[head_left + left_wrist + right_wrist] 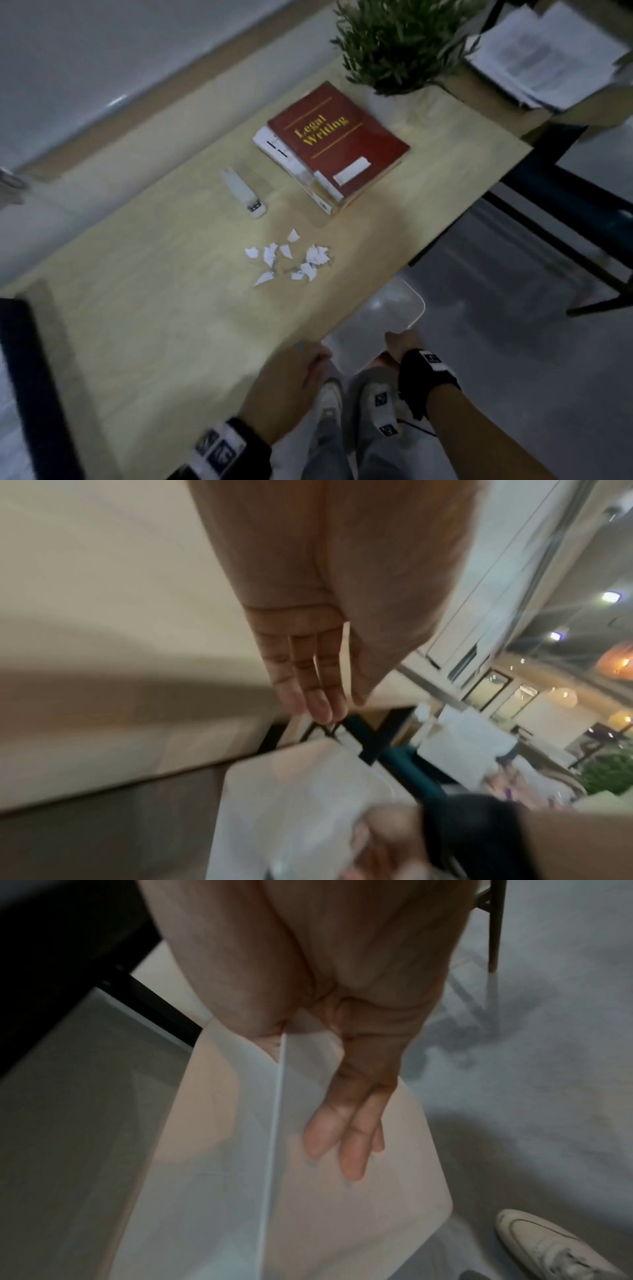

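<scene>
A heap of torn white paper scraps (291,260) lies on the light wooden table (154,308), near its right edge. My right hand (399,342) holds a translucent plastic bin (387,315) just below that edge. In the right wrist view the thumb is inside the bin's (240,1150) rim and the fingers (346,1137) lie flat on the outer wall. My left hand (301,370) is at the table's edge beside the bin, with its fingers (308,674) straight and holding nothing I can make out.
A white stapler-like tool (243,193) lies behind the scraps. A red book (337,144) sits on a white one, in front of a potted plant (400,44). Loose papers (544,58) are at the far right, a dark chair frame (565,205) stands beside the table, and a dark object (27,377) is at the near left.
</scene>
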Demonstrator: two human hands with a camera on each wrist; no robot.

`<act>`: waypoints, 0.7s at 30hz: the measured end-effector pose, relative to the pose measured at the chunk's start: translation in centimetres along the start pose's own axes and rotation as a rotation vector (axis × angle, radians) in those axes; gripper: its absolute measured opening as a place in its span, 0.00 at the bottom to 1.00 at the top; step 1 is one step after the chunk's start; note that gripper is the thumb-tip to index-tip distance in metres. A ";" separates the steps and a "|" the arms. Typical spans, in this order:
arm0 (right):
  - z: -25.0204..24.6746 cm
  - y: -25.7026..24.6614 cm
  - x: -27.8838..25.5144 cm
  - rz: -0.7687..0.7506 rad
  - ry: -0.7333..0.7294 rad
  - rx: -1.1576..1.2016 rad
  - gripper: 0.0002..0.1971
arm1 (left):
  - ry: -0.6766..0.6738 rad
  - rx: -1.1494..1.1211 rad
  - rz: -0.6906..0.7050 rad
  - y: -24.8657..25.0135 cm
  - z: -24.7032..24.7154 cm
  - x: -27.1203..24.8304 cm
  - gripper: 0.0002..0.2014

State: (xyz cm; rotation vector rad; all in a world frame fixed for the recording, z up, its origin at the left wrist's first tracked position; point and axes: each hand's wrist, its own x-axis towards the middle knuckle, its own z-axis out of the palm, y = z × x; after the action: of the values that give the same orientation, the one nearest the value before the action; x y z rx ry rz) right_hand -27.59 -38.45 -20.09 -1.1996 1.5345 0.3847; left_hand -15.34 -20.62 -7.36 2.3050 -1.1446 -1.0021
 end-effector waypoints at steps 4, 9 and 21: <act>-0.7 -0.8 -3.3 -0.031 -0.065 0.246 0.16 | 0.320 0.109 0.055 -0.3 -6.8 4.9 0.16; -0.9 -0.4 -6.3 -0.005 -0.097 0.401 0.12 | 0.308 0.210 -0.251 -0.4 -9.6 11.1 0.25; -0.3 -0.7 -7.0 0.027 -0.148 0.560 0.10 | 0.282 0.285 0.113 4.5 -0.8 10.5 0.22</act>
State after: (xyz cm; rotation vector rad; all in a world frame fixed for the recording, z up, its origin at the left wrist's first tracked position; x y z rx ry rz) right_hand -27.94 -35.64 -13.65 -0.6964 1.4031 0.0466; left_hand -12.79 -31.66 -8.67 2.4639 -1.3482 -0.4780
